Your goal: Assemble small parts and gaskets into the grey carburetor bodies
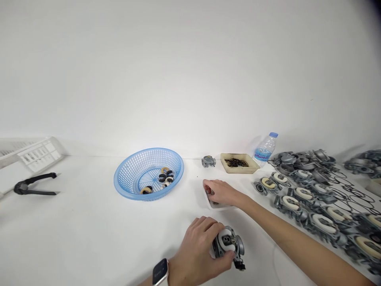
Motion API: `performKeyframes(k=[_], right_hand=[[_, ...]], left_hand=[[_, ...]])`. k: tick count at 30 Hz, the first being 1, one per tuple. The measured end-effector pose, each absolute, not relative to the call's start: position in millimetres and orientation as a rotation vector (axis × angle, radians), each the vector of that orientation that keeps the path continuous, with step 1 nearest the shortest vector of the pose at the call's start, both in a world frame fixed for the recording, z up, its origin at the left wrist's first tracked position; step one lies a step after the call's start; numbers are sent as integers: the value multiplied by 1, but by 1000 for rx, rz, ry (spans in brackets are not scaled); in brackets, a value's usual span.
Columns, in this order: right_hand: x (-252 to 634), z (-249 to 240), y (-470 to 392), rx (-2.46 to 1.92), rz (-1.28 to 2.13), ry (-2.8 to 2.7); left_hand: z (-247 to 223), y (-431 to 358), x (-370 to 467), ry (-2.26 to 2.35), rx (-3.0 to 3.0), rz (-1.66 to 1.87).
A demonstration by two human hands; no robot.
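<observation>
My left hand (199, 251) is wrapped around a grey metal carburetor body (239, 245) with a white ring-shaped float (221, 240) on top, held low over the white table. Its thumb presses at the float's near side. Farther off, my right hand (220, 192) dips into a small white tray (214, 205), fingertips drawn together. What lies between those fingertips is hidden, and the hand covers most of the tray's contents.
A blue plastic basket (122, 186) holds several floats. Behind stand a small metal part (208, 161), a cream tray (240, 169) of black rings and a water bottle (264, 150). Rows of carburetor bodies (323, 223) and black rings fill the right. Black cutters (35, 184) lie left.
</observation>
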State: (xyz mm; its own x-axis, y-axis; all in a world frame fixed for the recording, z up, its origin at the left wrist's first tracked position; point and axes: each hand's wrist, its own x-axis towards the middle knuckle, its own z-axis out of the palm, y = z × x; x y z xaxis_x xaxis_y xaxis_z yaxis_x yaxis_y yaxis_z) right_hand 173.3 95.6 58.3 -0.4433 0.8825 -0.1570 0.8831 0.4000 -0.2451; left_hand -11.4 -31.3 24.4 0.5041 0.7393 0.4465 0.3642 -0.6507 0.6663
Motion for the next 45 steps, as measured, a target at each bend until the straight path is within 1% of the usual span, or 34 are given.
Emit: performKeyframes(k=[7, 13, 20, 23, 28, 31, 34, 39, 45], right_hand=[[175, 55, 100, 1718, -578, 2650], [201, 67, 95, 1780, -922, 2755], [239, 73, 53, 1752, -1376, 2739], [242, 74, 31, 1773, -1465, 2751], [237, 79, -4, 1917, -1505, 2806], [234, 78, -19, 1887, -1690, 2784], [227, 71, -27, 1955, -1862, 2720], [214, 60, -30, 2062, -1952, 2613], [211, 64, -30, 2043, -1963, 2619]], left_hand=[[21, -30, -12, 896, 2256, 1023], [24, -31, -14, 897, 2275, 996], [27, -32, -16, 903, 2276, 980], [27, -33, -16, 920, 2285, 986], [23, -33, -15, 922, 2354, 1037], [20, -32, -14, 917, 2371, 1078], [19, -31, -13, 911, 2367, 1065], [22, -33, -14, 901, 2384, 1044], [23, -33, -16, 909, 2411, 1017]])
